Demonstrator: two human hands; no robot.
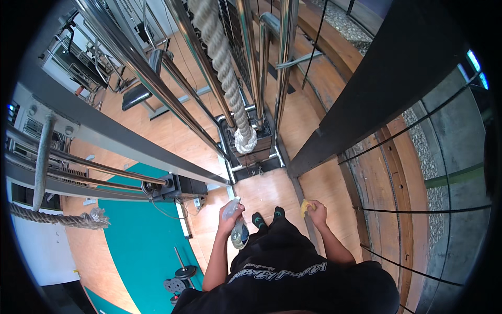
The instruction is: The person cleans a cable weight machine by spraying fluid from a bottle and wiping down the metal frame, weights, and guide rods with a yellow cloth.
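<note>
My left hand [230, 219] is closed around the neck of a clear spray bottle [240, 234] that holds pale liquid and bears a dark label. To the right, my right hand [317, 213] grips a crumpled yellow cloth [306, 207], most of which is hidden in the fingers. Ahead of both hands stands a cable machine with chromed steel tubes [259, 70]. A thick twisted rope [229, 78] hangs before it, ending in a whitish knot [246, 141] above the machine's weight stack [253, 151]. Neither hand touches the machine or the rope.
A dark upright beam [353, 94] rises ahead right, a grey steel beam [157, 145] ahead left. Black cords [415, 212] stretch along the right by wooden ledges [392, 176]. At left are a frayed rope end [94, 219], a teal mat [145, 243] and dumbbells [185, 272].
</note>
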